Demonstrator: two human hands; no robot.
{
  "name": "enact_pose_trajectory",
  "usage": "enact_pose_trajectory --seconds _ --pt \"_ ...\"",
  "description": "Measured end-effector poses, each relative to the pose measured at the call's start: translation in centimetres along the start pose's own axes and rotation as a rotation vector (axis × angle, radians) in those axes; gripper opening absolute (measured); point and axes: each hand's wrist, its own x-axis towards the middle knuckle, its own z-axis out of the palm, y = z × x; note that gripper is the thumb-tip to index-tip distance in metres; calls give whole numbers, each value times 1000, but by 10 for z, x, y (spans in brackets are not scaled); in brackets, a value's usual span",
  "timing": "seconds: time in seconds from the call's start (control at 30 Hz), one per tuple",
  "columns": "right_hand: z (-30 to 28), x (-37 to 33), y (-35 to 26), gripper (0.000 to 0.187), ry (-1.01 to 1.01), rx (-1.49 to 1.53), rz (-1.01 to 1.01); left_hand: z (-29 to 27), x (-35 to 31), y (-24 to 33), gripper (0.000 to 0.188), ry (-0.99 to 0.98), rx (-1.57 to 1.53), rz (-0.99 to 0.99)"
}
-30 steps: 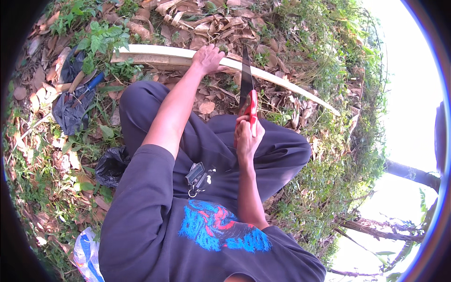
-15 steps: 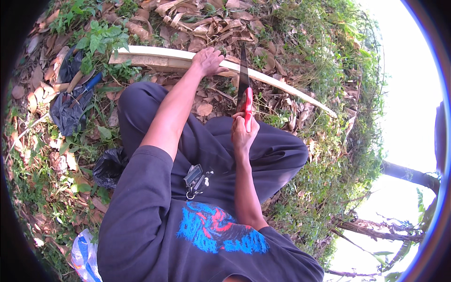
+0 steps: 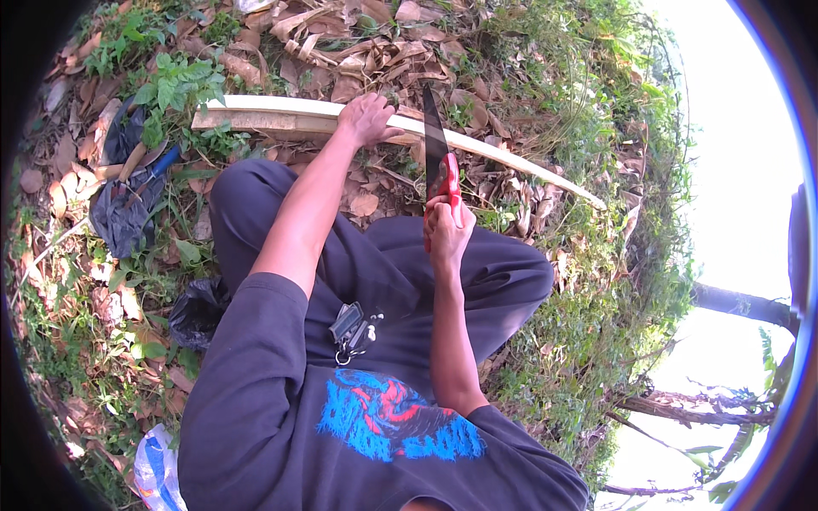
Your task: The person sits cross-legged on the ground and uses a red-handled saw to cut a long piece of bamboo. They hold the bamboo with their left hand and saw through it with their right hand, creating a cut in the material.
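A long, pale wooden strip (image 3: 515,159) lies across the ground in front of my legs, looking curved in this view. My left hand (image 3: 366,119) presses down over it with the fingers curled round its edge. In my right hand (image 3: 449,228) is a handsaw (image 3: 433,140) with a red handle and a dark blade. The blade crosses the strip just right of my left hand, its tip pointing away from me. Whether its teeth have cut into the wood cannot be made out. Under the strip's left part rests a second wooden piece (image 3: 264,122).
Dry leaves (image 3: 349,64) and green plants cover the ground. At the left lie a black plastic bag (image 3: 123,213) and tools, one with a blue handle (image 3: 166,160). A blue-and-white bag (image 3: 156,468) sits lower left. A small dark device (image 3: 347,324) with a ring rests on my lap.
The saw has tilted, its tip swinging a little left, and my right hand has shifted slightly right. My left hand keeps its hold on the wooden strip.
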Motion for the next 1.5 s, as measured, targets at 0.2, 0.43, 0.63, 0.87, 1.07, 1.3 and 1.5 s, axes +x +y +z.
enact_pose_trajectory --seconds 0.2,0.43,0.63,0.87,1.07,1.3,1.5 --pt "-3 -52 3 13 2 81 52 3 -3 -2 54 4 12 21" --pt "-3 -13 18 13 13 -58 -26 10 2 -6 55 -11 25 45" --pt "0 -13 16 14 13 -153 -82 7 4 -7 57 -6 17 37" --pt "-1 -63 17 12 16 -95 -16 16 2 -11 58 -36 0 -30" --pt "14 -46 8 14 -18 -87 28 19 -4 -11 64 -62 -38 -139" --pt "12 -53 20 13 -7 -32 59 14 -7 -4 74 -94 1 -127" --pt "9 -45 -9 12 8 38 84 22 -5 -6 71 12 6 -190"
